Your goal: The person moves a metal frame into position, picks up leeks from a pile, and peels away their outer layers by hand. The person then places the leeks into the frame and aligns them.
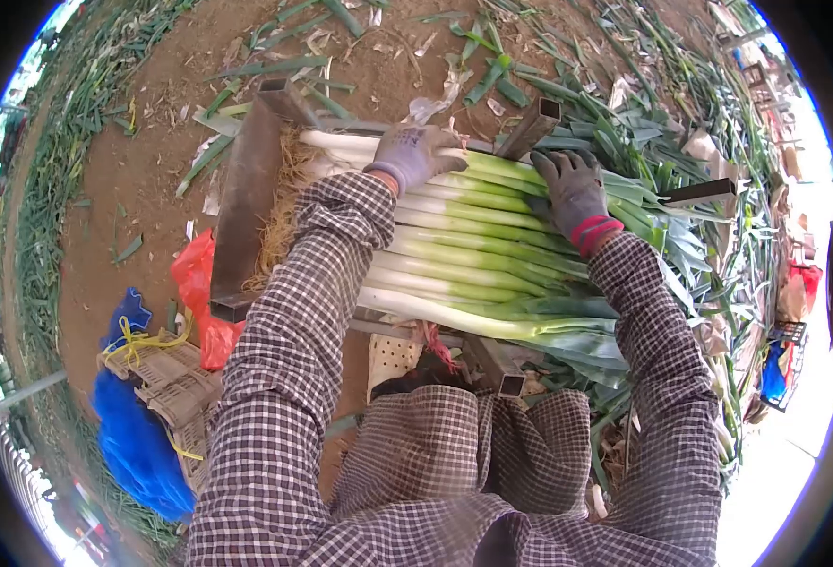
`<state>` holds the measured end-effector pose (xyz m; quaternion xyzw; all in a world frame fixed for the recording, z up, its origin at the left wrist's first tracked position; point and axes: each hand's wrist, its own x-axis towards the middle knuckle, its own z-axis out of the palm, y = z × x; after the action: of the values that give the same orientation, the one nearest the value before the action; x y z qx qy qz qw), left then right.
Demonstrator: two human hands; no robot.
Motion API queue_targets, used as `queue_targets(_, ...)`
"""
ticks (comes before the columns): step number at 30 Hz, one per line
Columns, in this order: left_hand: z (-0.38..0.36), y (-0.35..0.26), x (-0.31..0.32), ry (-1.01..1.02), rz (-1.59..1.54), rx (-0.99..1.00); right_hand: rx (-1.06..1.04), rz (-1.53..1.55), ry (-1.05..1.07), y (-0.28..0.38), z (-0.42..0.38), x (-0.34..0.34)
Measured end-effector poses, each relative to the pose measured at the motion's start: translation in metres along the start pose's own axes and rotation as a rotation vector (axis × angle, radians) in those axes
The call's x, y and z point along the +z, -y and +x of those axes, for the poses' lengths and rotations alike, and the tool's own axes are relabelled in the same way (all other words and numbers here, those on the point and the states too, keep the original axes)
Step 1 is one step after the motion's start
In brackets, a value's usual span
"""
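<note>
Gloved, the left hand is laid with fingers curled over the white ends of the leeks stacked in a metal frame, while the right hand is pressed open on their green parts.

A metal frame on bare soil — leeks stacked across it.

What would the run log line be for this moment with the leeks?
left hand gloved, resting on leeks | right hand gloved, pressing on leeks | leeks side by side in metal frame | red bag beside frame
</note>
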<state>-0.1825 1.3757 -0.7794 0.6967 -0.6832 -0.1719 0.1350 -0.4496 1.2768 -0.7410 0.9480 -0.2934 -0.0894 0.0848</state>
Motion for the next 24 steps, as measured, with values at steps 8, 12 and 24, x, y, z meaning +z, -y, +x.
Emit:
queue_targets(8, 0.006, -0.065, 0.024, -0.138, 0.171, -0.034, 0.034, 0.003, 0.006, 0.003, 0.002, 0.005)
queue_targets(12, 0.007, -0.068, 0.044, -0.464, 0.268, 0.143, 0.060, -0.020, 0.014, 0.004, 0.004, 0.007)
queue_targets(24, -0.028, 0.071, -0.041, 0.120, 0.297, -0.209, 0.055, 0.016, 0.092, 0.001, 0.003, 0.004)
